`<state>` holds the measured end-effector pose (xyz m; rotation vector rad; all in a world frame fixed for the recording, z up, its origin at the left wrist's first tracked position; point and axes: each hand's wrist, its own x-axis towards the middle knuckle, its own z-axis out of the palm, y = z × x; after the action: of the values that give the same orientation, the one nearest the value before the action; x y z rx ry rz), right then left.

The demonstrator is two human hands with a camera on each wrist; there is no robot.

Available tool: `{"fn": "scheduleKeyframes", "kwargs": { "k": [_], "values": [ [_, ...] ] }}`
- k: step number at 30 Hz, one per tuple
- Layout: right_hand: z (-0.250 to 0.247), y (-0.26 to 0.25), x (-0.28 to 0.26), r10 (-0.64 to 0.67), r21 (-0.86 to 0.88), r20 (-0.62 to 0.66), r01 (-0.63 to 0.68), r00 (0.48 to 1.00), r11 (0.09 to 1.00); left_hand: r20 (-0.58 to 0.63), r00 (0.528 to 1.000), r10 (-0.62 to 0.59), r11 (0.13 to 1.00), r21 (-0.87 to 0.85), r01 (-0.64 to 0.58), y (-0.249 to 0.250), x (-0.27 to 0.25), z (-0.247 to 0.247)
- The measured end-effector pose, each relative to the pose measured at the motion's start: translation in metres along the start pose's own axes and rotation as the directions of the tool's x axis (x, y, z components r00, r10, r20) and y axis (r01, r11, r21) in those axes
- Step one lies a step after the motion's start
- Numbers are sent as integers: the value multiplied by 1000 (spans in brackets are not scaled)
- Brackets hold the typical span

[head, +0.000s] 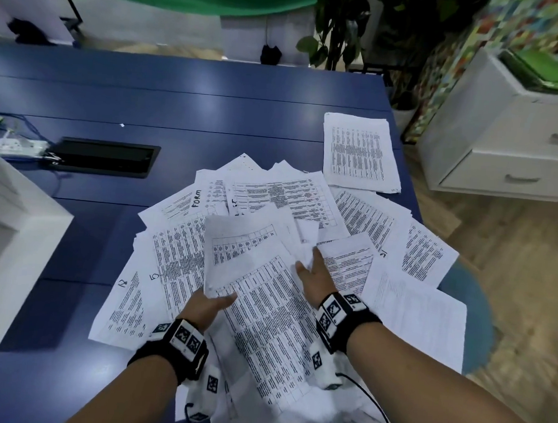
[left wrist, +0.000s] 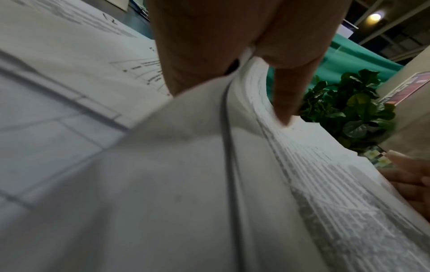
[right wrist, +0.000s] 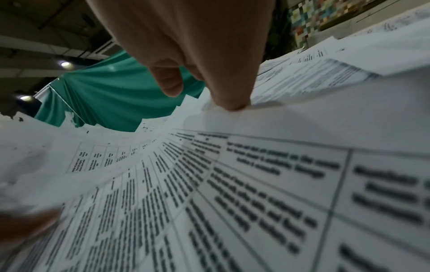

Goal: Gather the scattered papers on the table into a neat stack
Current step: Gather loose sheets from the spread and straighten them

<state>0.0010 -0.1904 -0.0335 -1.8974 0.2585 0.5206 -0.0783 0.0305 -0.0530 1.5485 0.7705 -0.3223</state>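
Many printed sheets (head: 367, 222) lie fanned out over the near right part of the blue table (head: 180, 93). My left hand (head: 213, 301) grips a lifted bundle of sheets (head: 246, 258) at its near left corner, thumb (left wrist: 284, 103) on top and fingers beneath. The bundle (left wrist: 186, 165) curves upward. My right hand (head: 312, 268) reaches to the bundle's right edge with fingers extended. In the right wrist view one of its fingertips (right wrist: 232, 104) presses on a table-printed sheet (right wrist: 256, 184). A separate squared pile (head: 358, 150) lies at the far right of the table.
A white box (head: 11, 229) stands at the left edge, with a black cable hatch (head: 106, 157) and a power strip (head: 16, 145) behind it. A white drawer cabinet (head: 501, 142) and a plant (head: 339, 30) are beyond the table's right side. Sheets overhang the near edge.
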Motion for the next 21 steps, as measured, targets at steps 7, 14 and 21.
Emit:
{"fn": "scheduleKeyframes", "kwargs": {
  "k": [7, 14, 21],
  "values": [
    [-46, -29, 47, 100, -215, -464, -221, 880, 951, -34, 999, 6, 994, 108, -2, -10, -1, -18],
    [-56, -34, 97, 258, -337, -316, -362, 913, 869, -56, 998, 33, 999, 30, -31, -9, -13, -18],
    [-42, -61, 69, 159, -780, -243, -290, 957, 555, -45, 998, -45, 996, -75, 41, -4, -15, -22]
  ]
}}
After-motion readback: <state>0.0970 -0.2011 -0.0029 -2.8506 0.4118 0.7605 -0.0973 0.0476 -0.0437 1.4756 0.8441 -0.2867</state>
